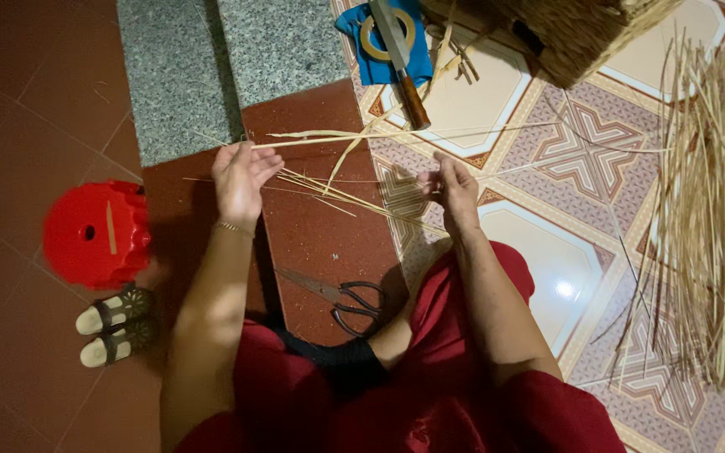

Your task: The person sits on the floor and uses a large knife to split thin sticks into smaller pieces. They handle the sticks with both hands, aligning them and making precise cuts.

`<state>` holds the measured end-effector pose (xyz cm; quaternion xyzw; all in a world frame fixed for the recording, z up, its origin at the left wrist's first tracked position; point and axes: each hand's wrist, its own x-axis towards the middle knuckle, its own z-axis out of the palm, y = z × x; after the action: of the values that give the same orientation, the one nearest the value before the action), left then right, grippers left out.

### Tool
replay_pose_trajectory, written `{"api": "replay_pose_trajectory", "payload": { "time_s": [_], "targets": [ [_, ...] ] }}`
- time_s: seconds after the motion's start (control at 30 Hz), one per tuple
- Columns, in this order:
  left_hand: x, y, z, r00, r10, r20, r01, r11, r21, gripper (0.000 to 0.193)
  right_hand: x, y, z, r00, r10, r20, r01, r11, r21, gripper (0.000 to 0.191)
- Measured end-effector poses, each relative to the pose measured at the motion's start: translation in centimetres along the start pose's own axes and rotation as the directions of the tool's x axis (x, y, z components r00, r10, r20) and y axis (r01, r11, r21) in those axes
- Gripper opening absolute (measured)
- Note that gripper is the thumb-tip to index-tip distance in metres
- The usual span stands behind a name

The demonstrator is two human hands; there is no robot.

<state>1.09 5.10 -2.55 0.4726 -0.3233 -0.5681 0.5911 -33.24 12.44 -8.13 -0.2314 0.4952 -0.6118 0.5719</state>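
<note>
Patterned tile floor (pixel 539 277) under me, w/ a big loose bundle of pale dry straw (pixel 702 218) far right. Woven straw basket (pixel 581 29) far, top right. Round red plastic stool (pixel 96 233) on my left, sandals (pixel 115 325) near it. Black-handled scissors (pixel 341 300) near, btwn my arms. Wooden-handled knife (pixel 400 59) lies on blue cloth (pixel 383 42), far centre. My left hand (pixel 243 176) & right hand (pixel 453 186) each pinch shut on the long thin straw strips (pixel 354 168) stretched btwn them.

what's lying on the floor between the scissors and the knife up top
In the head view, between the scissors and the knife lie thin straw strips, held across the floor by the left hand and right hand.
</note>
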Motion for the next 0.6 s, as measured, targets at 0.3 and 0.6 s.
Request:
{"api": "replay_pose_trajectory", "payload": {
  "time_s": [0.3,0.6],
  "targets": [
    [10.8,-2.4,1.0,0.989,-0.043,-0.142,0.041,0.999,-0.017,0.021,6.0,3.9,2.9,0.941,-0.089,0.326,0.275,0.761,-0.588,0.02],
    [17.0,-3.4,-2.8,0.966,-0.139,-0.22,0.172,0.975,0.142,0.02,12.6,3.8,7.5,0.981,-0.194,0.001,0.17,0.859,-0.483,0.02]
  ]
}}
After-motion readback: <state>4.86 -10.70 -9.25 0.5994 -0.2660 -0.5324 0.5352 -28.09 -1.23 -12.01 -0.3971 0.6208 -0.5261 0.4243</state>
